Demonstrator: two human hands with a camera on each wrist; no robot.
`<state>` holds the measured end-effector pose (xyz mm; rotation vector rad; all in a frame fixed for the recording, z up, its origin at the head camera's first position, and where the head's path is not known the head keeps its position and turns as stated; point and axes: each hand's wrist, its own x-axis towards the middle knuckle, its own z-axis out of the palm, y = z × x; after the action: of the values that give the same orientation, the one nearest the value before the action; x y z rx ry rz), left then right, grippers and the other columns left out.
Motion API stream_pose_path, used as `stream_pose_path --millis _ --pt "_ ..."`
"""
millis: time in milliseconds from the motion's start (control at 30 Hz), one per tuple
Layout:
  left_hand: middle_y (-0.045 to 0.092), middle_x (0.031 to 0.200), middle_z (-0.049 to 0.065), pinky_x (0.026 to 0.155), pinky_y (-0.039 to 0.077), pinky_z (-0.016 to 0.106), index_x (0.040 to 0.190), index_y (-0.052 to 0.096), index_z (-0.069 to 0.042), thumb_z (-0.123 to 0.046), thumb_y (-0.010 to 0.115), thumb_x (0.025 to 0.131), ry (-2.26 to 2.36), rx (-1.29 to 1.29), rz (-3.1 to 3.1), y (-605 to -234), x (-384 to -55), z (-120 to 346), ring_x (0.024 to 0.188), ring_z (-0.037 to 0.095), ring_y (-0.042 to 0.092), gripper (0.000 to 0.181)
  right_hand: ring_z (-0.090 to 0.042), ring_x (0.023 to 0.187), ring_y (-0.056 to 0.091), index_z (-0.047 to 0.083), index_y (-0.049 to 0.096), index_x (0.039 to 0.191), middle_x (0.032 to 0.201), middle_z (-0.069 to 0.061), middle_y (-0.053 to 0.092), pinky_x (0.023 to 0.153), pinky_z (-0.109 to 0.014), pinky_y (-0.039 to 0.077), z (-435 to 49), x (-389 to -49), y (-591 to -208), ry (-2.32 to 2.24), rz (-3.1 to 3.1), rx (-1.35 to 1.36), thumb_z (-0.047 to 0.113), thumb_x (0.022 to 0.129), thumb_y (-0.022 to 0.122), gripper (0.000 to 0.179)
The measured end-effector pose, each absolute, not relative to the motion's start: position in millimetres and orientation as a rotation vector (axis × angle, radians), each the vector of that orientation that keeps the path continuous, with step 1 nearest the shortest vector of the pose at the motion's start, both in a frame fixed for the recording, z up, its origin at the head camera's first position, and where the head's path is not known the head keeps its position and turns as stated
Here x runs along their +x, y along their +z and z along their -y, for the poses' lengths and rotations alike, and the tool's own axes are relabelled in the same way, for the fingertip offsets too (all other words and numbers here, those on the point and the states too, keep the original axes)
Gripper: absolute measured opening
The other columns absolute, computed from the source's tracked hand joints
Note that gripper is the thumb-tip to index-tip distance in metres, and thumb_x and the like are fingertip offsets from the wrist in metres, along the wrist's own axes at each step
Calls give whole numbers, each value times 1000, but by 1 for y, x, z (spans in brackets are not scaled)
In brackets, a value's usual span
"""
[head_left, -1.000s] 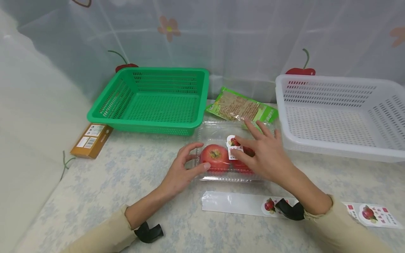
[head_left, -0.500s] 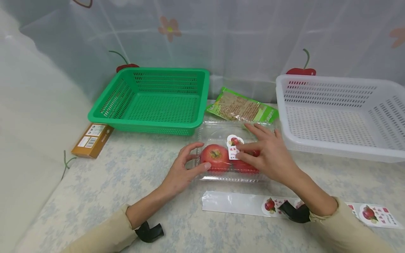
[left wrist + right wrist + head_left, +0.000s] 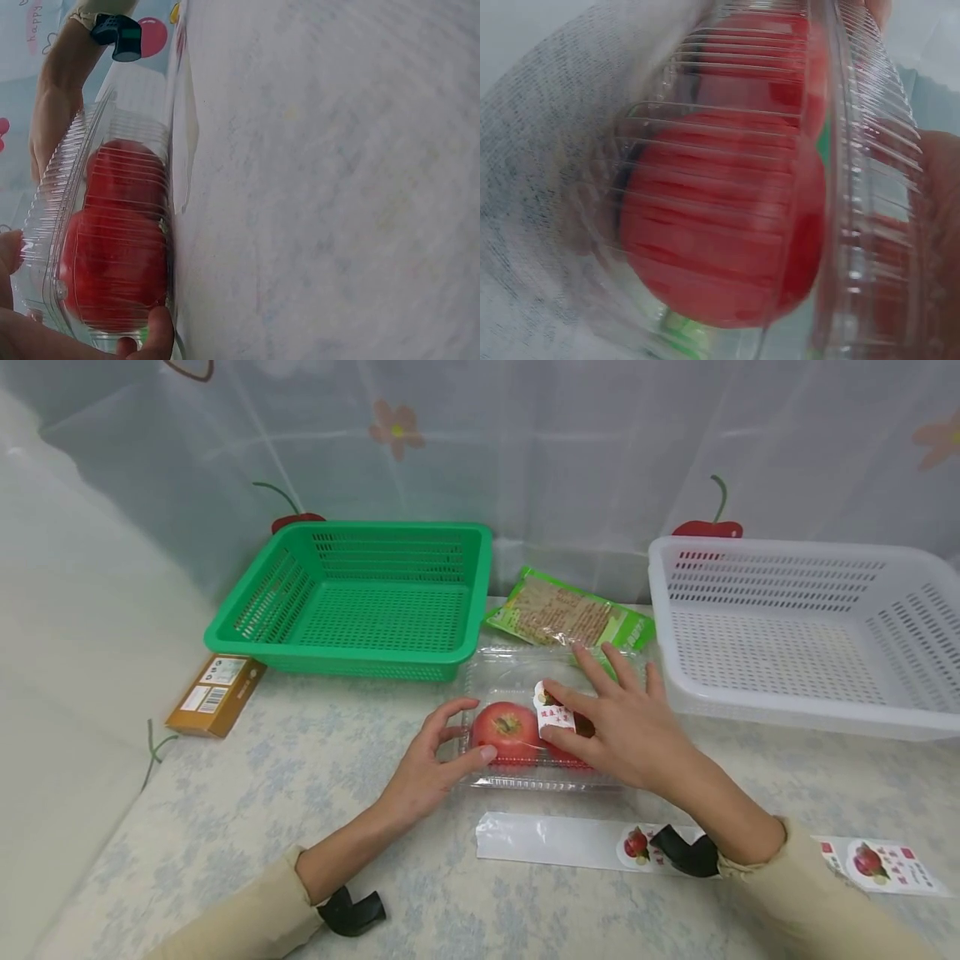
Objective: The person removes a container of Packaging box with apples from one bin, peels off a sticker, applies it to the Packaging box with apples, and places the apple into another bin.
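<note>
A clear plastic clamshell box (image 3: 517, 672) holds two red apples (image 3: 506, 731), the right one partly hidden by a hand. On its lid is a white sticker (image 3: 555, 717) with a fruit picture and red lettering. My left hand (image 3: 423, 770) grips the box's left end, thumb at the front and fingers curved round the side. My right hand (image 3: 633, 727) lies over the lid with fingers stretched, index finger and thumb touching the sticker and covering part of it. The right wrist view shows the apples (image 3: 724, 221) through the ribbed wall.
Behind the box lies a green-edged food packet (image 3: 566, 610). A green basket (image 3: 345, 656) stands at the back left, a white basket (image 3: 810, 714) at the right. A brown carton (image 3: 216, 695) sits far left. A strip of stickers (image 3: 547, 839) lies in front, partly under the right forearm.
My right fingers first drew together and slid right off the sticker's middle, then spread and moved back left over it. My left hand and the box stayed in place.
</note>
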<state>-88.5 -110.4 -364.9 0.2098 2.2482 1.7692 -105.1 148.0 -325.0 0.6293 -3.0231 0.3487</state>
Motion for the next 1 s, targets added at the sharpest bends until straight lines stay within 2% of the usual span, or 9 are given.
stream_pose_path --millis 167,300,433,567,700,833,1000 --pt "40 146 -4 87 50 46 145 45 -23 -29 74 89 1771 215 -2250 -365 -89 111 129 27 40 63 -47 142 21 18 66 132 157 -16 32 103 -78 7 -151 -106 -329 506 2892 626 60 85 67 62" --pt "40 146 -4 86 50 45 145 45 -23 -29 74 89 1767 211 -2259 -365 -89 111 129 26 41 63 -47 140 28 13 74 118 152 -17 40 104 -76 8 -154 -104 -334 693 2777 626 43 83 77 46" --pt "40 145 -5 85 51 45 144 46 -26 -30 73 89 1757 202 -2257 -366 -88 111 129 25 40 62 -46 136 35 9 78 108 147 -18 46 106 -73 9 -158 -102 -335 783 2701 633 28 83 78 31" --pt "39 147 -1 85 50 45 144 45 -26 -28 73 89 1761 211 -2258 -366 -88 112 129 28 40 62 -44 135 37 10 77 109 146 -18 47 108 -71 8 -158 -102 -334 788 2708 645 27 85 78 30" --pt "39 148 2 86 50 46 144 45 -27 -28 74 89 1759 196 -2263 -367 -88 112 130 29 39 62 -45 138 33 13 76 114 149 -18 44 109 -71 8 -158 -102 -332 791 2748 651 26 86 77 32" --pt "39 148 3 86 50 47 144 45 -26 -28 73 89 1756 202 -2261 -367 -88 112 130 30 38 62 -46 143 20 15 73 121 154 -20 35 108 -71 9 -159 -103 -329 767 2823 652 29 86 77 38" --pt "40 148 2 86 49 47 145 45 -24 -28 73 89 1756 217 -2262 -367 -89 112 130 30 39 62 -47 146 4 21 66 131 159 -20 23 108 -71 4 -159 -103 -325 691 2939 642 39 88 74 48"
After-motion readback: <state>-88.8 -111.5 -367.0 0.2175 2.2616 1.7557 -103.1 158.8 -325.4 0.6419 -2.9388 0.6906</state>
